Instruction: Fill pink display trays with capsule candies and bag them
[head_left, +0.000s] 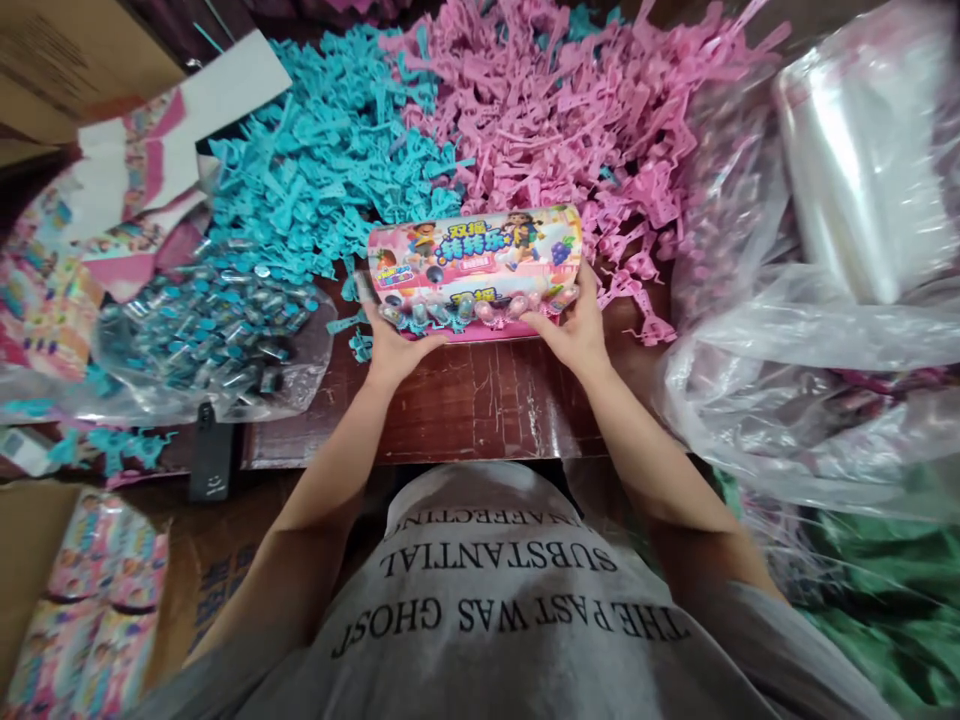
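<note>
Held level above the dark red table (pixel 465 400) is a printed display box (pixel 480 250) with a colourful curved lid. Along its open front shows a row of small blue and pink toys (pixel 457 310). My left hand (pixel 394 345) grips the box's left end, its thumb pointing inward along the front edge. At the right end my right hand (pixel 577 325) is closed round the box, with the thumb on the front by the pink toys. The fingers behind the box are mostly hidden.
Behind the box lie heaps of blue plastic pieces (pixel 322 150) and pink plastic pieces (pixel 555 110). Small clear capsules (pixel 202 330) lie on plastic at left, near a black phone-like object (pixel 211 455). Clear bags (pixel 847 160) are at right. A carton (pixel 22 540) holds printed boxes (pixel 97 600) at lower left.
</note>
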